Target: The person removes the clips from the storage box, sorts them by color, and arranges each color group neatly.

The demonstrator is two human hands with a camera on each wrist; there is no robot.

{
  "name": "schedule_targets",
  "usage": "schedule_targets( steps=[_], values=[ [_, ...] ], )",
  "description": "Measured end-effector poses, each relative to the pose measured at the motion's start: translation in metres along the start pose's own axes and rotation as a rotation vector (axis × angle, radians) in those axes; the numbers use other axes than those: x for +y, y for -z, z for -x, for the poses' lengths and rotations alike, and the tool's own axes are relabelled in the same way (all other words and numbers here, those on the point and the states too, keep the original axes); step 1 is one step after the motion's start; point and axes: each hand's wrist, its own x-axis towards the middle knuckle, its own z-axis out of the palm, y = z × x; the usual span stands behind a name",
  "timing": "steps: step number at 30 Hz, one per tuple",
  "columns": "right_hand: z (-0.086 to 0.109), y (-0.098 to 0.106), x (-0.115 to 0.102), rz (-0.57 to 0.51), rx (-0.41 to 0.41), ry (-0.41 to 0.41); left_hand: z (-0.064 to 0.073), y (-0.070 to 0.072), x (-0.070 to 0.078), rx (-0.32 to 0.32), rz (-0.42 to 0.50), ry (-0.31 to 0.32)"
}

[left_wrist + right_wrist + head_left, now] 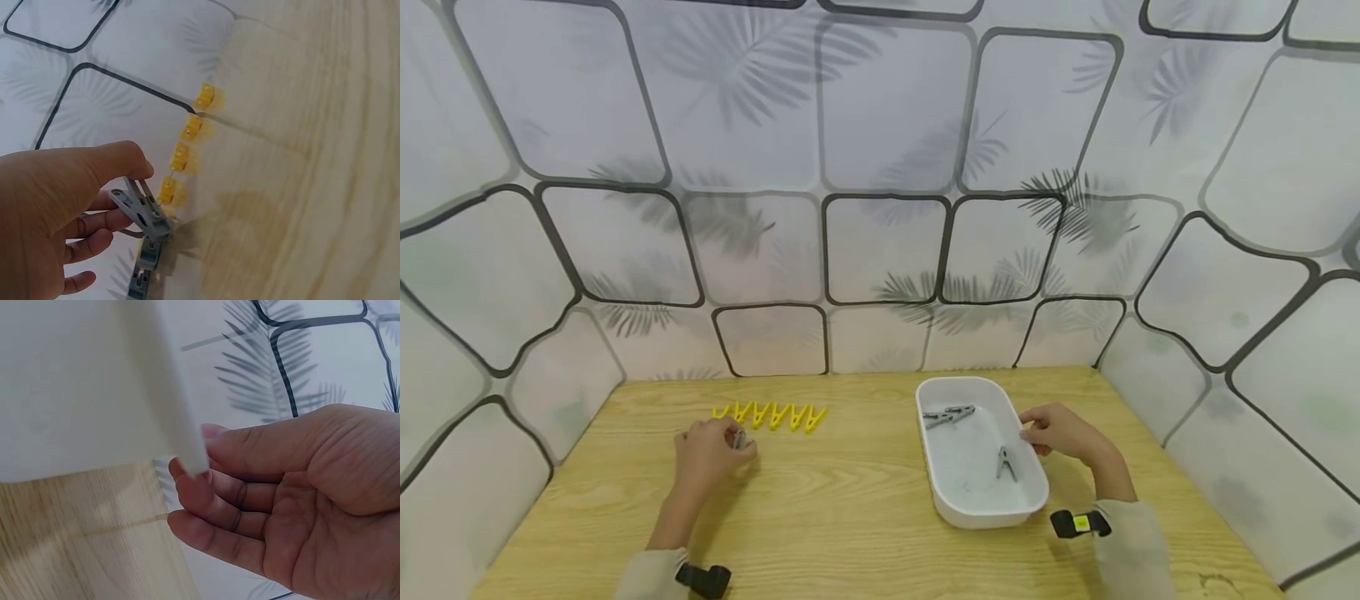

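My left hand (706, 457) pinches a grey clothespin (142, 209) between thumb and fingers at the left of the table. Just beyond it, yellow clothespins (777, 415) stand in a row. In the left wrist view, more grey clothespin parts (145, 262) show right below the held one. At the right, my right hand (1062, 429) grips the rim of a white plastic basin (962, 483), thumb and fingers on either side of its edge (184, 437). Inside the basin lie grey clothespins (951, 415) near the far left and another grey clothespin (1005, 463) nearer the front.
The light wooden table (820, 517) runs back to a patterned cloth wall (880, 250), which also closes in both sides. Black bands with small devices (703, 579) sit on both wrists over light sleeves.
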Motion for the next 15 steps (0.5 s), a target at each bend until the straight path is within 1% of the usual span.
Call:
schedule_targets(
  steps=[4, 11, 15],
  values=[
    [0.000, 0.000, 0.000, -0.006, 0.002, -0.002, -0.004, -0.008, -0.003, 0.005, -0.018, 0.019],
    [0.000, -0.001, -0.001, -0.009, 0.006, 0.000, -0.004, -0.014, -0.001, 0.060, -0.026, 0.043],
    [0.002, 0.000, -0.003, -0.002, 0.007, -0.012, -0.005, -0.017, 0.002, 0.098, -0.035, 0.043]
  ],
)
